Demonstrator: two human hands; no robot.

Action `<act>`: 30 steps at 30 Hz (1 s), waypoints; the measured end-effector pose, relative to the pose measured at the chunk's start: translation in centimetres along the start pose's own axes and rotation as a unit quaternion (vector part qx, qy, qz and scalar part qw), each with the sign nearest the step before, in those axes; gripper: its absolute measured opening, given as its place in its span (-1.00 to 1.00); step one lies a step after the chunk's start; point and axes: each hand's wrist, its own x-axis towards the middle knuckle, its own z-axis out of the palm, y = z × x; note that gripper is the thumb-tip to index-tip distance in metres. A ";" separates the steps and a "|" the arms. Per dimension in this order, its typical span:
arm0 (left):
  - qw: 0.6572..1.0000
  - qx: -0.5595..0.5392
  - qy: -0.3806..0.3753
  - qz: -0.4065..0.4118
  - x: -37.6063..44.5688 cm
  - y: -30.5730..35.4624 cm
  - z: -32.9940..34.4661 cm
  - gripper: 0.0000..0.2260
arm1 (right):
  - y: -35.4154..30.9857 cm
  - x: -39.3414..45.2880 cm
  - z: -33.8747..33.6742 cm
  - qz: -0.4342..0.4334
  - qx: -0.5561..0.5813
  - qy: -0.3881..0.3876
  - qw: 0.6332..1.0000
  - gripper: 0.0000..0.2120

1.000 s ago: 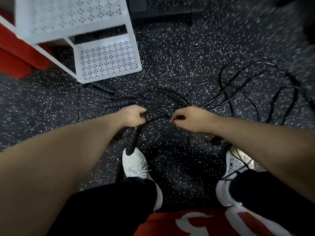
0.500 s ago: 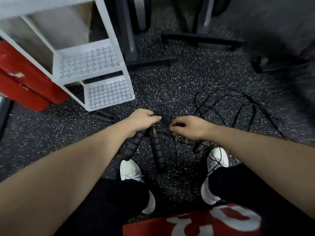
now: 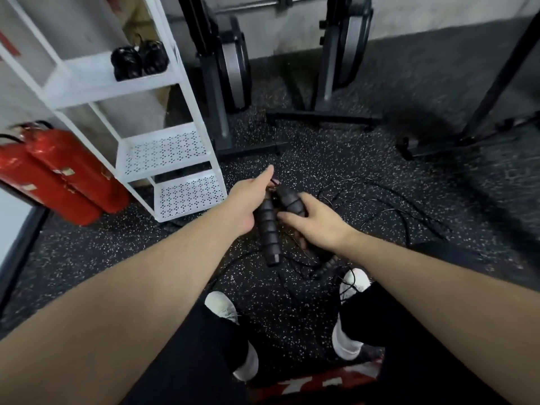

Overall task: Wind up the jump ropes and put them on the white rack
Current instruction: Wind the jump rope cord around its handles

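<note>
Left hand (image 3: 248, 204) gripping handle (image 3: 268, 229), forefinger extended

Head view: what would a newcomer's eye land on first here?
Both hands meet at centre: the left hand and right hand grip black rope handles, thin cord sprawling on the floor to the right. At left stands the white rack, with red extinguishers beside it.

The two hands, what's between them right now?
In the head view, two black ribbed jump rope handles sit between the left hand and right hand.
</note>
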 end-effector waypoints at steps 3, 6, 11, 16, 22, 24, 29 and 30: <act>1.000 -0.017 -0.004 -0.001 -1.7 0.1 0.8 -0.70 | -0.3 -1.3 -0.2 -0.003 0.107 0.054 0.993 -0.66; 0.998 -0.052 -0.021 -0.012 -3.4 -0.3 1.4 -0.79 | -0.1 -2.4 0.1 0.011 0.162 0.076 0.984 -0.70; 0.991 -0.121 -0.041 -0.031 -5.5 -1.3 2.3 -0.88 | 0.4 -4.3 2.1 0.048 0.302 0.055 0.950 -0.78; 0.990 -0.122 -0.056 -0.034 -6.7 -2.6 2.4 -0.83 | 0.3 -5.9 2.2 0.072 0.358 0.014 0.931 -0.69; 0.979 -0.160 -0.127 -0.023 -9.3 -3.9 2.7 -0.61 | -0.4 -6.4 1.9 0.044 0.394 0.068 0.915 -0.73; 0.977 -0.157 -0.142 -0.022 -10.0 -4.9 2.8 -0.58 | -0.7 -6.3 1.9 0.033 0.412 0.089 0.906 -0.73; 0.965 -0.174 -0.190 -0.038 -10.7 -6.7 2.7 -0.61 | -0.4 -6.3 2.5 0.015 0.321 0.128 0.938 -0.67; 0.964 -0.178 -0.194 -0.046 -10.6 -6.8 2.6 -0.62 | -0.3 -6.2 2.8 0.016 0.276 0.135 0.951 -0.65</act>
